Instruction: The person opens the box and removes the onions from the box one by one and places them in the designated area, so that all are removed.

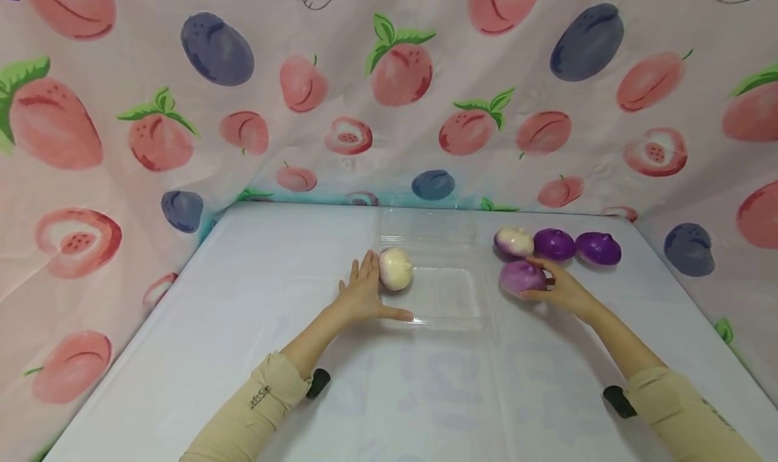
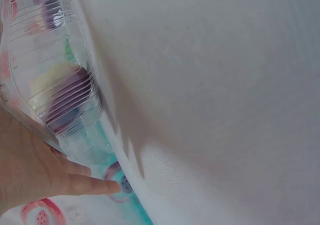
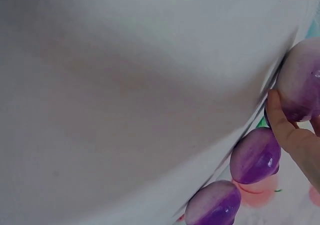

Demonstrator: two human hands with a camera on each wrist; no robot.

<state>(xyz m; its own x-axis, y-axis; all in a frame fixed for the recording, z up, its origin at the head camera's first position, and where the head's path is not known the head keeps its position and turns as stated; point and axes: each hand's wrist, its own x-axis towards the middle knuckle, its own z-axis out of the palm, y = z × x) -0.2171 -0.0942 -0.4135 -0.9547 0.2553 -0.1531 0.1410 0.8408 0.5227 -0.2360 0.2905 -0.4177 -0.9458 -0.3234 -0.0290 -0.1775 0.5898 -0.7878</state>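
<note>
An open clear plastic clamshell box (image 1: 450, 293) lies on the table, its lid (image 1: 425, 224) folded back behind it. One white-and-purple onion (image 1: 396, 269) sits in its left end and shows through the ribbed wall in the left wrist view. My left hand (image 1: 362, 298) rests against the box's left side, fingers spread and straight, thumb reaching along the front rim. Over on the right, my right hand (image 1: 562, 290) holds a light purple onion (image 1: 521, 278) between thumb and fingers. Its underside is hidden in the head view.
Behind the right hand, a white-topped onion (image 1: 514, 242) and two darker purple onions (image 1: 554, 244) stand in a row. A white table (image 1: 255, 293) carries everything. Fruit-printed cloth (image 1: 346, 97) hangs behind and along both sides.
</note>
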